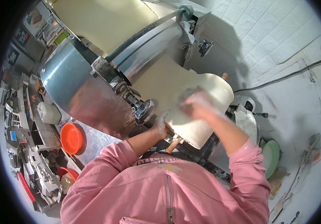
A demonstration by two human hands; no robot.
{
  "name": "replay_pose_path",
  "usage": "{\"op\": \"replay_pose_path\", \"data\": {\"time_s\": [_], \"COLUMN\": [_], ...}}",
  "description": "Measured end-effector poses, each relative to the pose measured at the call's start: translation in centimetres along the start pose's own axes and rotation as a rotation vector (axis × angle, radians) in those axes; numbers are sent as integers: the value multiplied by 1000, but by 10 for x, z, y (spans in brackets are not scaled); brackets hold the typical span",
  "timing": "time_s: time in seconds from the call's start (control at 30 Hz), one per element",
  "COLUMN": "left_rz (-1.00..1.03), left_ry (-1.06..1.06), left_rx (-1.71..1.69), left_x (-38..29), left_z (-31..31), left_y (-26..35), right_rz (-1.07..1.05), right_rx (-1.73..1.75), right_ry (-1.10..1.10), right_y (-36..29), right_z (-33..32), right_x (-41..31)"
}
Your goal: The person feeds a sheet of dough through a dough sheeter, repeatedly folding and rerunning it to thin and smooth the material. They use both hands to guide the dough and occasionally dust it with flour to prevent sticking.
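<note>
A wide pale-yellow dough sheet (160, 75) runs from the metal rollers of a dough sheeting machine (85, 92) onto a thick roll of dough (190, 128) in front of me. The roll is wound around a wooden rod (174, 145), whose ends stick out at both sides. My left hand (162, 127), dusted with flour, touches the near left edge of the roll, its fingers partly hidden. Blurred by motion, my right hand (195, 102) is over the top of the sheet; its fingers cannot be made out clearly.
A black handwheel (143, 112) juts out close to my left hand, another (205, 47) at the machine's far end. Right of the roll is a flour-covered container (246, 123), with a green basin (271, 158) beyond. An orange basin (71, 138) and white jug (48, 112) stand left.
</note>
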State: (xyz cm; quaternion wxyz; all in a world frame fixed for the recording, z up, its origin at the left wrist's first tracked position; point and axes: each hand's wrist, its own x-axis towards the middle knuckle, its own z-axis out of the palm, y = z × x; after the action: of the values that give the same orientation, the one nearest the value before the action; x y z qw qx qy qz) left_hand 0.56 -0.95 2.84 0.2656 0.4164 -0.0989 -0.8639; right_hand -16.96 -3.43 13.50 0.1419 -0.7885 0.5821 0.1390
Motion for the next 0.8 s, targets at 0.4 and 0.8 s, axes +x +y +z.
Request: {"op": "replay_pose_path", "data": {"time_s": [0.4,0.8], "left_rz": [151,111], "left_ry": [-23,152], "left_rx": [43,207], "left_x": [20,-31], "left_z": [-30,20], "left_y": [14,28], "right_rz": [-66,451], "right_rx": [99,-211], "right_ry": [-10,45], "right_y": [-54,44], "right_z": [5,-31], "right_x": [1,34]}}
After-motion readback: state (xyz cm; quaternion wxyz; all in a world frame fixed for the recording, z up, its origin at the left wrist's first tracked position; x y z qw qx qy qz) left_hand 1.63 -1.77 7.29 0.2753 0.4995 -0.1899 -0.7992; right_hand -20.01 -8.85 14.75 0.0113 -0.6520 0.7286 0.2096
